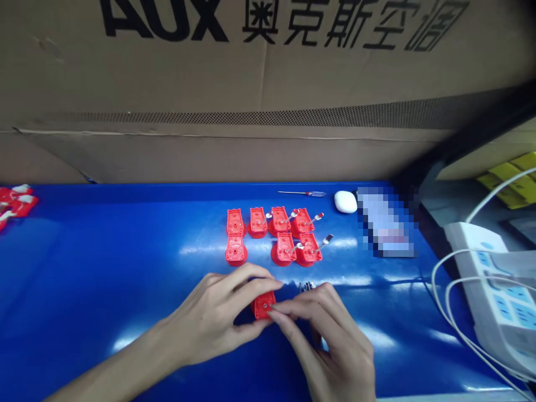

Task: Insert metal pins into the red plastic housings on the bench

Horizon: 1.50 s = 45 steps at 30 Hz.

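My left hand [221, 312] grips a small red plastic housing [263, 306] at the front middle of the blue table, thumb below it and fingers above. Over that housing's right side, the thumb and forefinger of my right hand [330, 335] are pinched together; whatever they hold is too small to make out. Several similar red housings [235, 249] stand in two rows just beyond my hands. Most of those on the right have a thin metal rod [323, 243] with a pale end sticking out. Some small metal parts [307, 286] lie beside my right hand, partly covered by it.
A screwdriver [310, 194] and a white rounded case [345, 202] lie at the back, near a blurred flat object [385, 223]. A white power strip [494, 290] with cables takes up the right edge. Red and white parts [17, 204] sit far left. A cardboard box [259, 84] walls off the back.
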Motion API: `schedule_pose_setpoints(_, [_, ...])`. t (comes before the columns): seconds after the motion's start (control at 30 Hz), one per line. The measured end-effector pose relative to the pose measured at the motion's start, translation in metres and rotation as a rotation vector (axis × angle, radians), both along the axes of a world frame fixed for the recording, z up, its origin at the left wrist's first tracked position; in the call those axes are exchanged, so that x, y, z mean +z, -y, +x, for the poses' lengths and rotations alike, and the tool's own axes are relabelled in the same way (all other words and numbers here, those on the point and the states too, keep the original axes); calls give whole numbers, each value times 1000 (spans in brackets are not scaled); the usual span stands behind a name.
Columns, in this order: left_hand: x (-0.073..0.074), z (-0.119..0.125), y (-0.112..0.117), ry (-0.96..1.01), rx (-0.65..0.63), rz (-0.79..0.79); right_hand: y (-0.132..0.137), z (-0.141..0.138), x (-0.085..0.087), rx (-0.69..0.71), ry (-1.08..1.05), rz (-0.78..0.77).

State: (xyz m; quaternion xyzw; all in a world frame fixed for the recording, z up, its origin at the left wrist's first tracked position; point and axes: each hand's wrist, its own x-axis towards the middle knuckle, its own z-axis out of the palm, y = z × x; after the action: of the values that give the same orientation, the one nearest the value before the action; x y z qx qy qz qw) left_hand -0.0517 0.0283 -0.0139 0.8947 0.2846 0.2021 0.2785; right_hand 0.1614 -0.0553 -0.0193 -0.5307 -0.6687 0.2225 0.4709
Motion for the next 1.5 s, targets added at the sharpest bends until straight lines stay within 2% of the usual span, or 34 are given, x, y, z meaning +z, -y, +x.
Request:
schedule_pose_setpoints(0.23, [-1, 0, 0, -19, 4, 3, 2, 6, 2, 66, -56, -105])
schedule_pose_setpoints(0.37, [0, 0, -1, -15, 10, -5, 0, 5, 4, 98, -57, -108])
schedule_pose_setpoints(0.6, [4, 2, -1, -11, 9, -33, -1, -1, 0, -36, -60, -91])
schedule_pose_setpoints(1.07, [3, 1, -1, -13, 16, -37, -1, -3, 1, -20, -10, -38])
schedule_pose_setpoints(1.27, [2, 1, -1, -11, 14, -25, 0, -3, 0, -27, -74, -106])
schedule_pose_setpoints(1.4, [2, 1, 0, -36, 16, -25, 2, 3, 3, -104, -147, -126])
schedule_pose_setpoints(1.5, [1, -1, 1, -65, 10, -36, 4, 16, 8, -260, -159, -190])
